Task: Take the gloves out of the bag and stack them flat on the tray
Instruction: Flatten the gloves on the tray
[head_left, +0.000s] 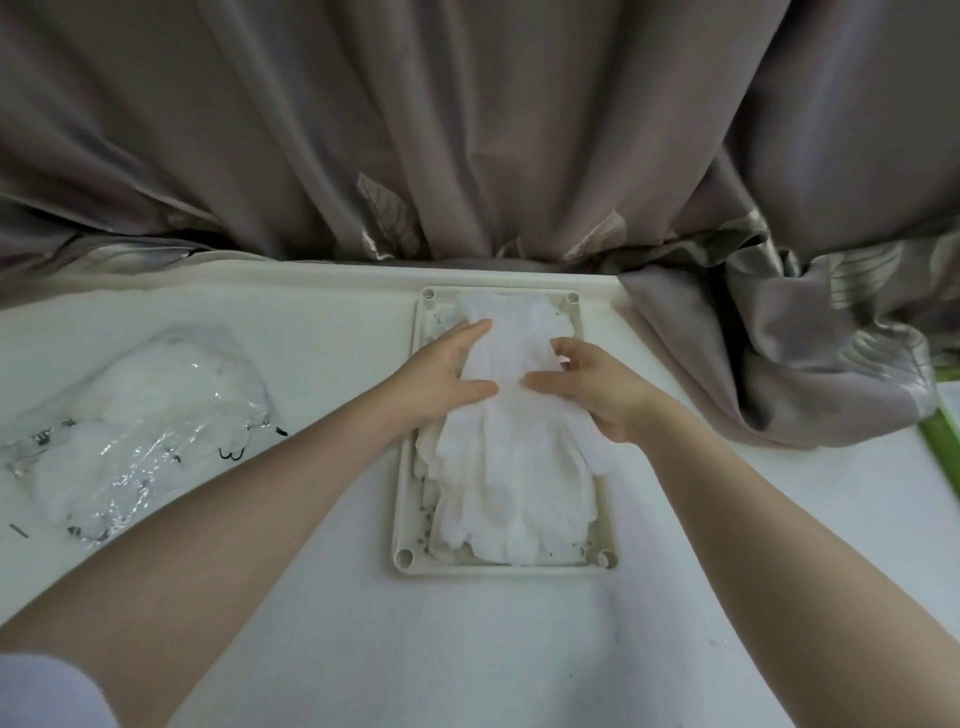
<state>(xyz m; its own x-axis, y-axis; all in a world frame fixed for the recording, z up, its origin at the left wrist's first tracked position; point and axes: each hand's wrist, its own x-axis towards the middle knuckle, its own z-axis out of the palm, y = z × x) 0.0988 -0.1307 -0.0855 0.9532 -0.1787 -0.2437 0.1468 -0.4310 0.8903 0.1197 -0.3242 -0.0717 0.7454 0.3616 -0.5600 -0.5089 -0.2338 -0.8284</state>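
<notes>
Left hand (447, 371) presses flat, fingers straight, on the top of the gloves (514, 441); right hand (587, 384) pinches the cloth with curled fingers. The stack lies in the tray (402, 519), frame centre. Smooth outward, aligning edges (avoid bunching). The bag (140, 431), left, appears to hold more.

A cream rectangular plastic tray (506, 567) sits on the white tabletop (363, 649), near its far edge. A stack of white fabric gloves (514, 483) lies flat in the tray. Well to the left lies a clear plastic bag (140, 441) with more gloves inside. Behind and to the right hangs a grey draped curtain (467, 130), spilling onto the tabletop.
</notes>
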